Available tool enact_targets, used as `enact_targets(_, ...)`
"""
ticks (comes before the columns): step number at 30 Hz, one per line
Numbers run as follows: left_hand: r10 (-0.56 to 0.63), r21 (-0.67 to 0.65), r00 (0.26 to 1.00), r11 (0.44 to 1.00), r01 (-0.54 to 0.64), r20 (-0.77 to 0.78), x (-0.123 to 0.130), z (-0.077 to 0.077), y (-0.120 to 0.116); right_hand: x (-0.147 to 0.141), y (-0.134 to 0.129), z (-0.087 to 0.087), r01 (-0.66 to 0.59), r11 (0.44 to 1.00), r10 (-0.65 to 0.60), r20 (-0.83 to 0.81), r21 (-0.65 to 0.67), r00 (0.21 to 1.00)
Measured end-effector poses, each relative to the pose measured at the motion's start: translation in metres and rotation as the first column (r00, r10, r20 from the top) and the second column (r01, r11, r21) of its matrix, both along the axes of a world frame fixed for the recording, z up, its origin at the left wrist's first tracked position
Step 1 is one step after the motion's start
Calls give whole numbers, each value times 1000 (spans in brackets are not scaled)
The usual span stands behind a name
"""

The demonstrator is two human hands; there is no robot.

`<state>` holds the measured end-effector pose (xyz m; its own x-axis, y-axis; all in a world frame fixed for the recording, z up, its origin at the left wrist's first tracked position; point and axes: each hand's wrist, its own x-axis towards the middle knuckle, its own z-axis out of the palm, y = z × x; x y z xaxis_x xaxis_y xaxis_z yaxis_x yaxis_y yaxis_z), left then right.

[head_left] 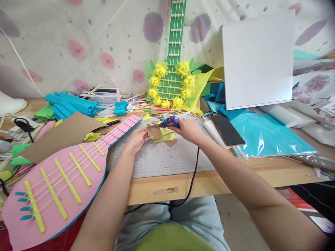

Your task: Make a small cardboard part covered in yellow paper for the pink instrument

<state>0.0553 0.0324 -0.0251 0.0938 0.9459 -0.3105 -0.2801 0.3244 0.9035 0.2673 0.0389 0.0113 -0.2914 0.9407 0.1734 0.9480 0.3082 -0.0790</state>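
My right hand [190, 129] is closed around a blue glue gun [169, 122] with a white glue stick out of its back. The gun's nozzle points left, over a small piece of brown cardboard [155, 132]. Yellow paper [166, 136] lies under and beside that cardboard. My left hand [138, 140] pinches the cardboard's left edge between thumb and fingers. Both hands are above a grey cutting mat [167, 164]. From the gun a black cord [192, 183] drops past the table's front edge.
A pink paper guitar [62, 181] reaches over the table edge at left. Behind the mat stands a green paper guitar [170, 82] with yellow flowers. To the right lie a phone [227, 129] and blue paper in plastic [269, 136], with a white board [259, 62] behind.
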Motion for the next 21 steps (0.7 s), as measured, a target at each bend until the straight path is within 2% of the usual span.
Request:
enact_targets(5,9,-11,1000,1000,-9,4,1,2,-1,5,0,3,-25,999,25,-9,-28,1000)
enact_targets(11,9,-4,1000,1000,-9,-12,1,3,-2,8,-7,16,-69,994,69,4,-85,998)
enact_targets(21,-27,33,999,999,28,-29,2,0,-2,10,-7,29,-241,961,259,134,-136,957)
